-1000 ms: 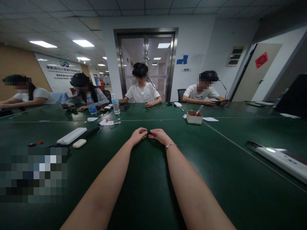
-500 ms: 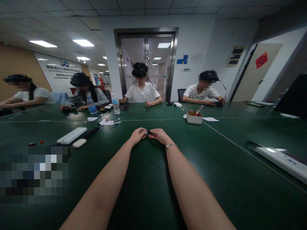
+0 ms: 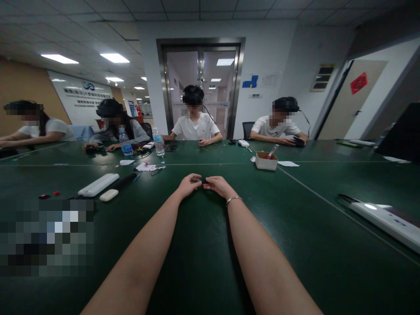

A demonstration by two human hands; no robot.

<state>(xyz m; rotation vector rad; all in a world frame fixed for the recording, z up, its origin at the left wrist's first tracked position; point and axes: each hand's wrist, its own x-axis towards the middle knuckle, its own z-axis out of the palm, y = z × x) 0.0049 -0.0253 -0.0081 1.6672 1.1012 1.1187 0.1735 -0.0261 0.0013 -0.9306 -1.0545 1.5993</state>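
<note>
Both my hands meet above the green table (image 3: pixel 203 245), near the middle of the view. My right hand (image 3: pixel 219 185), with a bracelet at the wrist, pinches a small black object (image 3: pixel 204 181) between thumb and fingers. At the left end of that object is my left hand (image 3: pixel 190 184), its index finger lifted a little off the thumb. Whether the left fingertips touch the object is too small to tell.
Left of my arms lie a white case (image 3: pixel 99 185) and a white rounded item (image 3: pixel 109 195). Beyond stand two bottles (image 3: pixel 158 143) and a small box (image 3: pixel 266 162). A white device (image 3: pixel 387 218) lies at right. Several people sit across the table.
The fingers of my left hand have parted slightly, with the index finger raised. My right hand keeps its pinch on the black object.
</note>
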